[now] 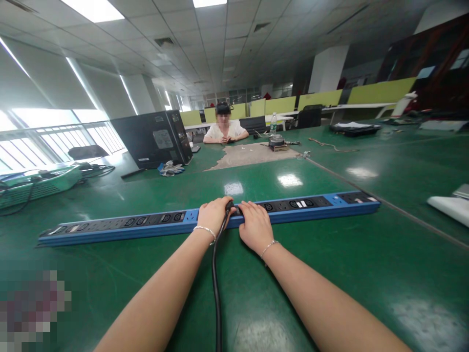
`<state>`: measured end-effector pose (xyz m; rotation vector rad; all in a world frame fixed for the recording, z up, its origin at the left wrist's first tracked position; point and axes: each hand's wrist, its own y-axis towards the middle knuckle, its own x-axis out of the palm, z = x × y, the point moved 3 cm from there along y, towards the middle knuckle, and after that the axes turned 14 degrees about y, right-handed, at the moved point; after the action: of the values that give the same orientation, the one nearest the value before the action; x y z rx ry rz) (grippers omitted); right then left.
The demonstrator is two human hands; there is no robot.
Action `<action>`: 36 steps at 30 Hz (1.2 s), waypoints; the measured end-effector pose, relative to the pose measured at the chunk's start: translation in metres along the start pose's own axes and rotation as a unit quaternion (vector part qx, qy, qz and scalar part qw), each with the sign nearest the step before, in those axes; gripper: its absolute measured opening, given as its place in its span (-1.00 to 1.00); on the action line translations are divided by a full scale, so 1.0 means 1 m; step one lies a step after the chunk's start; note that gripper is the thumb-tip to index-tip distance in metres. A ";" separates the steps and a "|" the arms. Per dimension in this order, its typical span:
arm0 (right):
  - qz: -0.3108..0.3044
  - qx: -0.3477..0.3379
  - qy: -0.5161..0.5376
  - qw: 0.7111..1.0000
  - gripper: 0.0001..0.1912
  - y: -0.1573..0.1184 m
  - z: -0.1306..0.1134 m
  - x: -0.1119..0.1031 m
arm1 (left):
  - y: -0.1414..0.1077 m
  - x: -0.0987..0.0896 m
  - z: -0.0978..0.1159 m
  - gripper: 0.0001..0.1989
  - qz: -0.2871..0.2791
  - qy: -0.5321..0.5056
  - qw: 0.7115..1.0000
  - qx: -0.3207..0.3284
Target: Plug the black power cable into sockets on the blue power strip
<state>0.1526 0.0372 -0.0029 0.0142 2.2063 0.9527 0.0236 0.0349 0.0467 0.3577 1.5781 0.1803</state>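
Note:
A long blue and black power strip (322, 214) lies across the green table in front of me, with rows of sockets along its top. My left hand (212, 216) is closed round a black plug (230, 205) at the middle of the strip. From that plug a thick black cable (216, 283) runs down between my forearms to the bottom edge. My right hand (255, 226) grips the strip just right of the plug, its fingers bent over the top. Whether the plug sits fully in a socket is hidden by my fingers.
A black computer case (150, 139) stands at the back left, with gloves (170, 168) beside it. Far left is a green basket (47, 187) with cables. Across the table sits a person (225, 131); a bottle (273, 124) stands nearby. A white object (449, 210) lies at right.

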 end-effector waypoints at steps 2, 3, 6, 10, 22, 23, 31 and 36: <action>0.003 0.000 0.004 1.000 -0.49 0.000 -0.001 0.000 | -0.001 0.001 0.002 -0.67 0.006 0.011 1.000 0.001; 0.004 0.000 0.006 1.000 -0.49 0.000 -0.001 0.000 | -0.001 0.002 0.002 -0.66 0.007 0.013 1.000 0.001; 0.009 0.002 0.017 1.000 -0.49 0.000 -0.002 -0.001 | -0.004 0.005 0.004 -0.67 0.017 0.028 0.999 0.005; 0.013 -0.004 0.047 0.999 -0.46 0.001 -0.004 -0.003 | -0.010 0.007 0.005 -0.68 0.034 0.037 0.999 0.008; -0.001 -0.122 0.143 0.982 -0.42 0.000 -0.020 -0.001 | -0.020 0.017 0.002 -0.63 0.025 0.028 0.999 0.006; 0.001 -0.120 0.137 0.983 -0.45 0.001 -0.021 -0.001 | -0.022 0.018 0.002 -0.60 0.028 0.032 0.999 0.012; 0.000 -0.115 0.092 0.989 -0.61 0.014 -0.022 0.013 | -0.022 0.028 -0.001 -0.47 0.035 0.060 0.997 0.029; 0.005 -0.118 0.097 0.988 -0.71 0.022 -0.022 0.020 | -0.022 0.028 -0.001 -0.56 0.040 0.080 0.995 -0.031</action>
<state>0.1187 0.0450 0.0087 -0.1855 2.2540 1.2608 0.0197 0.0241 0.0133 0.3662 1.7140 0.3255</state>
